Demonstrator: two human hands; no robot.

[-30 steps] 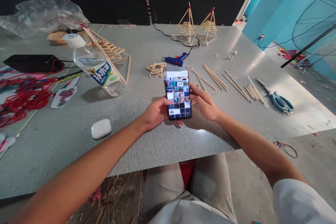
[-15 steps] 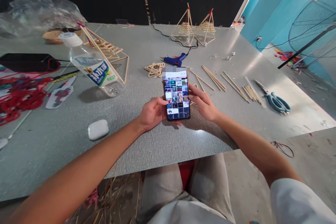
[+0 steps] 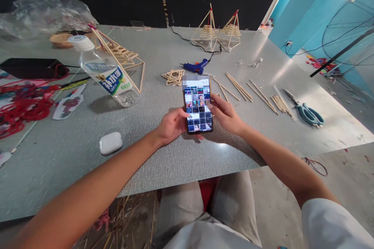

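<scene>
A smartphone (image 3: 199, 109) is held upright over the table, its lit screen showing a grid of small pictures. My left hand (image 3: 172, 126) grips its left edge, thumb at the screen's side and fingertips showing below the lower edge. At the right edge, my right hand (image 3: 228, 116) is curled round the phone with the thumb over the screen; some of its fingers are hidden. Just beyond the phone lie a blue glue gun (image 3: 195, 66) and a small star-shaped frame of wooden sticks (image 3: 173, 77). Loose wooden sticks (image 3: 239, 86) lie right of the phone.
Left stand a plastic bottle (image 3: 112, 78), a stick pyramid (image 3: 124, 55), red cord (image 3: 29, 105) and a white earphone case (image 3: 111, 143). Blue-handled pliers (image 3: 309, 113) lie near the table's right edge. Two stick pyramids (image 3: 210, 33) stand at the back, near the glue gun's cable.
The picture grid on the phone's screen has scrolled upward, with my right thumb slightly shifted. Both hands keep their hold; the view has shifted very slightly.
</scene>
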